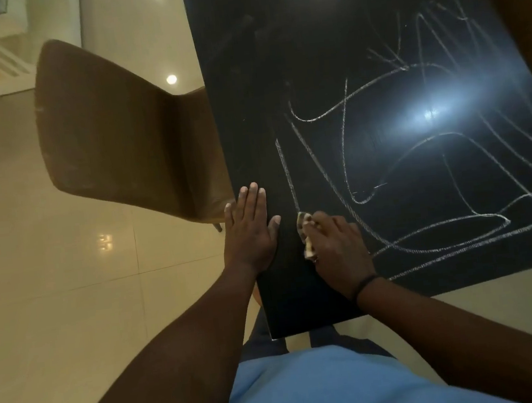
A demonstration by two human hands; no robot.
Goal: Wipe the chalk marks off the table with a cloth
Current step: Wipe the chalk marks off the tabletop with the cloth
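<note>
Your right hand (337, 246) has its fingers curled down over the cloth (306, 234), a closed grip bunching it against the table (276, 67). Only a small pale, crumpled edge of the cloth shows past your knuckles and thumb side; the rest sits hidden under the hand. That visible strip runs near-to-far, its far tip touching the near end of a chalk line. A dark band (365, 284) circles your right wrist.

Your left hand (249, 229) lies flat, palm down, fingers straight and close together, pointing far, thumb spread toward the right. It holds nothing and presses on the table's left edge, just beside the right hand but apart from it.

The chalk marks (420, 167) are white scribbled loops and long strokes covering the right and middle of the dark tabletop. The nearest strokes run right from your right hand toward the near right edge. One long stroke runs far from the cloth. The strip of table by the left edge, under your left hand and beyond it, looks bare of strong lines, only faint smudges. A bright light glare (430, 113) sits on the right part of the top, amid the marks.

A brown chair (111, 136) stands left of the table, on a glossy tiled floor (53, 292). Your blue shirt (313, 394) fills the near bottom.
</note>
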